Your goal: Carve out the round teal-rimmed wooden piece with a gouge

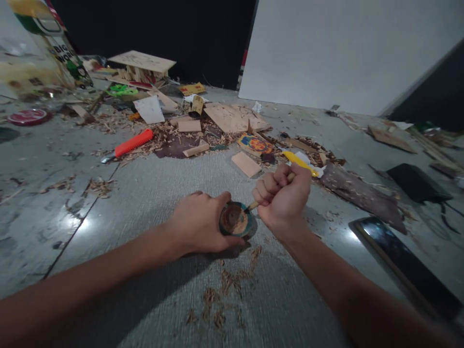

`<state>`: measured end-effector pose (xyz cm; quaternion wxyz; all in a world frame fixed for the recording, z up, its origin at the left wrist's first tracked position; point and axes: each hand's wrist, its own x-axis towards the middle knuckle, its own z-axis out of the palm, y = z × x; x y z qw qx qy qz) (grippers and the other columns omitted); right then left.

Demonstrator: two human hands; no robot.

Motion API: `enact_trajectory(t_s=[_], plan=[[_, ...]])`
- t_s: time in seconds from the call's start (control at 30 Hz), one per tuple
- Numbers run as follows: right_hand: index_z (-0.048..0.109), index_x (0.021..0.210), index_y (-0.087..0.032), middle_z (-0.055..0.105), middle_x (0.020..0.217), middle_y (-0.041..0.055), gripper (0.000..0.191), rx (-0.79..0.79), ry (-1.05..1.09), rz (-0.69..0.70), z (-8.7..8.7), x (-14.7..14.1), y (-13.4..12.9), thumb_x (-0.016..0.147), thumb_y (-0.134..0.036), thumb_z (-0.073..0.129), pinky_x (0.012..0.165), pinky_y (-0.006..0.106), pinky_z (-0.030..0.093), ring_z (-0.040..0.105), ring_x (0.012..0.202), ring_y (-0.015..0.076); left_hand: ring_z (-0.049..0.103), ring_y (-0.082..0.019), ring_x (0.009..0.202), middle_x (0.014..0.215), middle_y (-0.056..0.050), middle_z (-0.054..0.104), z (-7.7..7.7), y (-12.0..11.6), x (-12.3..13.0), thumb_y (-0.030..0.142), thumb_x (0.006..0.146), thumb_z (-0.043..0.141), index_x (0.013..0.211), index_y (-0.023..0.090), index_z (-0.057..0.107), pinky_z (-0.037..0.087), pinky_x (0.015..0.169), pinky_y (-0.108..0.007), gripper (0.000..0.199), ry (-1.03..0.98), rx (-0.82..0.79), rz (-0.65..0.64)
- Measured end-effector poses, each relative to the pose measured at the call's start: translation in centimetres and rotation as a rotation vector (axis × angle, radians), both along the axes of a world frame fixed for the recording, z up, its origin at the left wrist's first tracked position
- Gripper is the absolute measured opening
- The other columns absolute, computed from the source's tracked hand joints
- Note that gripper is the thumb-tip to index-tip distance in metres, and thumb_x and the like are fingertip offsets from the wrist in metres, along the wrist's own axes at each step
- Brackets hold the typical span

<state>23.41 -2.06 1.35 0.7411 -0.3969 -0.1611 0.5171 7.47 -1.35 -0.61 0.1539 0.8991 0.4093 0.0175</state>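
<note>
My left hand (203, 220) is wrapped around a small round cup (249, 223) with a blue-green rim, keeping it low over the grey textured mat (163, 299). Light brown, crumbly-looking matter lines the inside of the cup. Closed in a fist, my right hand (284, 198) grips a thin wooden stick (253, 206). Its dark lower tip reaches the cup's right rim; what kind of tool it is cannot be made out. Brown shavings (228, 280) lie on the mat just below the cup.
Beyond the hands lie wood scraps, shavings, a small wooden block (246, 164), an orange-handled cutter (134, 143) and a yellow tool (300, 162). A phone (406, 266) and a black device (418, 182) are on the right. A clear jar (61, 48) stands far left.
</note>
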Motion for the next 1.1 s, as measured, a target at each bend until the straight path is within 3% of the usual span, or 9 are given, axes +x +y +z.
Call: enact_trajectory(t_s=[0.27, 0.6, 0.73, 0.9, 1.0, 1.1], plan=[[0.021, 0.050, -0.023, 0.015, 0.038, -0.0098, 0.038, -0.132, 0.132, -0.072, -1.7, 1.5, 1.2, 0.086, -0.028, 0.036, 0.029, 0.022, 0.010, 0.008, 0.032, 0.0076, 0.068, -0.039, 0.083, 0.086, -0.012, 0.073, -0.1, -0.1, 0.0, 0.081, 0.067, 0.057, 0.113, 0.023, 0.059, 0.051, 0.068, -0.045, 0.073, 0.027, 0.046, -0.011], [0.018, 0.053, -0.024, 0.016, 0.037, -0.0088, 0.037, -0.217, 0.190, -0.065, -2.5, 1.7, 1.8, 0.087, -0.024, 0.034, 0.030, 0.022, 0.015, 0.013, 0.031, 0.0082, 0.069, -0.039, 0.084, 0.086, -0.011, 0.074, 0.2, -0.1, 0.2, 0.079, 0.069, 0.058, 0.115, 0.022, 0.060, 0.051, 0.074, -0.046, 0.073, 0.023, 0.062, -0.026], [0.016, 0.053, -0.023, 0.015, 0.037, -0.0084, 0.037, -0.191, 0.171, -0.048, -1.9, 2.8, 2.2, 0.087, -0.022, 0.031, 0.030, 0.021, 0.015, 0.012, 0.031, 0.0080, 0.070, -0.038, 0.081, 0.083, -0.013, 0.074, 0.2, -0.3, 0.2, 0.083, 0.068, 0.054, 0.110, 0.019, 0.060, 0.050, 0.076, -0.047, 0.077, 0.038, 0.095, -0.025], [0.019, 0.052, -0.023, 0.014, 0.039, -0.0094, 0.040, -0.101, 0.106, 0.018, -0.2, 3.0, 1.4, 0.087, -0.028, 0.037, 0.030, 0.022, 0.012, 0.008, 0.033, 0.0078, 0.069, -0.039, 0.073, 0.077, -0.017, 0.072, 0.6, -0.4, 0.1, 0.098, 0.063, 0.031, 0.100, 0.015, 0.061, 0.048, 0.076, -0.053, 0.096, 0.119, 0.146, 0.055], [0.022, 0.050, -0.024, 0.014, 0.040, -0.0096, 0.042, -0.057, 0.063, 0.076, 0.2, 2.0, 0.6, 0.088, -0.030, 0.038, 0.030, 0.022, 0.011, 0.007, 0.034, 0.0079, 0.069, -0.039, 0.075, 0.081, -0.019, 0.073, 1.1, -0.3, 0.0, 0.098, 0.064, 0.025, 0.093, 0.014, 0.064, 0.045, 0.079, -0.055, 0.097, 0.151, 0.130, 0.011], [0.026, 0.048, -0.024, 0.015, 0.041, -0.0093, 0.044, 0.031, -0.030, 0.125, 0.2, 1.1, 0.1, 0.090, -0.031, 0.038, 0.029, 0.021, 0.012, 0.007, 0.035, 0.0079, 0.069, -0.036, 0.077, 0.080, -0.016, 0.073, 1.5, 0.1, 0.0, 0.097, 0.065, 0.031, 0.087, 0.017, 0.064, 0.044, 0.082, -0.052, 0.089, 0.126, 0.105, -0.047]])
